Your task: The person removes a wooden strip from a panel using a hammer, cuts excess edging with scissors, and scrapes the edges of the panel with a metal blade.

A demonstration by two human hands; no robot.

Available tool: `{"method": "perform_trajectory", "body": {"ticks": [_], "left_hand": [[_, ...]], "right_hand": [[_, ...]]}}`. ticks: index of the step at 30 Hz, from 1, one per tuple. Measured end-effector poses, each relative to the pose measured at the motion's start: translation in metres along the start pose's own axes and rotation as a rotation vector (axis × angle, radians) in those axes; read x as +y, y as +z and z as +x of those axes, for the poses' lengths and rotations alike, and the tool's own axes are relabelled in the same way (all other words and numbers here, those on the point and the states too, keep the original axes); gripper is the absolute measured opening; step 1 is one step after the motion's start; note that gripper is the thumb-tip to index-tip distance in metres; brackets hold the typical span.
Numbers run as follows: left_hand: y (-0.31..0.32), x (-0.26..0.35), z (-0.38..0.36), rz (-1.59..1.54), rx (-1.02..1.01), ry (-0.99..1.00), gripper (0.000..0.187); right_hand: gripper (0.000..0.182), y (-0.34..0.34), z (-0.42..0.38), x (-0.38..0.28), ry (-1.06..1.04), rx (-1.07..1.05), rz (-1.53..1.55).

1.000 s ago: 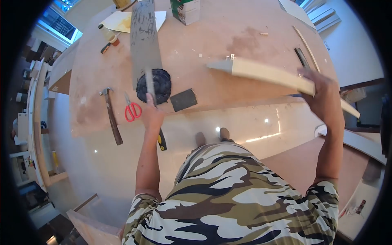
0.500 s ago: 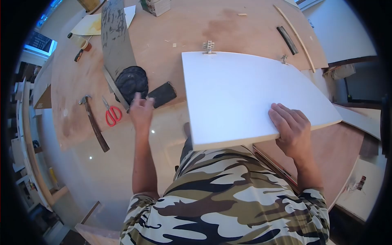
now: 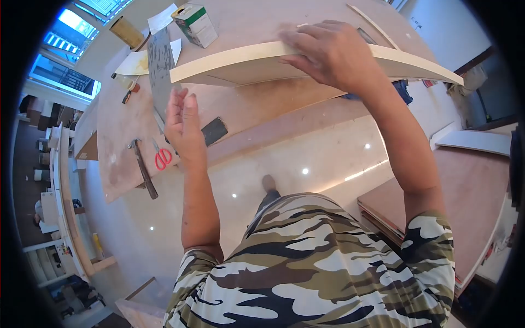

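Note:
A white panel (image 3: 240,80) with one curved side stands tipped up over the table, its pale bare edge facing me. My right hand (image 3: 331,54) is closed over that upper edge, fingers on top and thumb on the near side; its fingertips are slightly blurred. Just below the panel's left corner is my left hand (image 3: 185,123), fingers pointing up and thumb apart, holding nothing. Beside the left hand lie a black block (image 3: 214,131) and red-handled scissors (image 3: 163,158). A claw hammer (image 3: 144,170) rests farther left, at the table's edge.
The wooden worktable (image 3: 123,147) carries a grey-smeared strip (image 3: 160,65), a green-and-white carton (image 3: 195,25), a small bottle (image 3: 126,82) and a wooden stick (image 3: 374,26). Stacked boards (image 3: 437,202) stand at my right. A shelf frame (image 3: 68,202) is on the left.
The panel has tipped from lying face-up to standing on edge farther off, its hinges now out of sight. My right hand moved forward with it. My left hand rose slightly.

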State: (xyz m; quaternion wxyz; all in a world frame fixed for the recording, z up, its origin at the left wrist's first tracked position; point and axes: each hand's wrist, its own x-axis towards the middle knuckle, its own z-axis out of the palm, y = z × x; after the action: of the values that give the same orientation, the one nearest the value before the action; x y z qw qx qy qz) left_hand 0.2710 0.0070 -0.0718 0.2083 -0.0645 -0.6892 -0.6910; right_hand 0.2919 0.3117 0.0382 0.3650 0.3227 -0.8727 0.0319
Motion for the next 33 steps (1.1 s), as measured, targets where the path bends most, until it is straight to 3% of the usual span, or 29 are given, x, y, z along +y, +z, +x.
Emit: {"method": "perform_trajectory", "body": {"ticks": [9, 15, 17, 20, 22, 25, 28, 30, 33], "left_hand": [[0.013, 0.004, -0.008, 0.140, 0.063, -0.006, 0.065], [0.007, -0.109, 0.042, 0.128, 0.034, -0.204, 0.074], [0.005, -0.140, 0.058, 0.138, -0.044, -0.173, 0.075], [0.017, -0.172, 0.075, 0.062, -0.146, -0.120, 0.071], [0.025, -0.186, 0.091, -0.009, -0.220, -0.074, 0.068], [0.029, -0.214, 0.113, -0.225, -0.445, -0.083, 0.065], [0.034, -0.225, 0.119, -0.154, -0.416, -0.144, 0.063], [0.041, -0.231, 0.120, -0.181, -0.361, -0.094, 0.063], [0.055, -0.247, 0.123, -0.338, -0.304, -0.095, 0.060]], "right_hand": [[0.038, 0.018, 0.018, 0.016, 0.079, -0.036, -0.074], [0.044, 0.028, 0.039, 0.050, 0.068, 0.042, -0.123], [0.042, 0.027, 0.042, 0.062, 0.049, 0.066, -0.183], [0.043, 0.038, 0.023, 0.088, -0.021, 0.364, -0.325], [0.050, 0.036, -0.006, 0.106, 0.046, 0.431, -0.483], [0.074, 0.016, -0.058, 0.137, 0.269, 0.431, -0.575], [0.112, 0.008, -0.132, 0.190, 0.459, 0.557, -0.628], [0.123, 0.003, -0.202, 0.223, 0.761, 0.577, -0.630], [0.105, 0.018, -0.287, 0.260, 1.251, 0.529, -0.198]]}}
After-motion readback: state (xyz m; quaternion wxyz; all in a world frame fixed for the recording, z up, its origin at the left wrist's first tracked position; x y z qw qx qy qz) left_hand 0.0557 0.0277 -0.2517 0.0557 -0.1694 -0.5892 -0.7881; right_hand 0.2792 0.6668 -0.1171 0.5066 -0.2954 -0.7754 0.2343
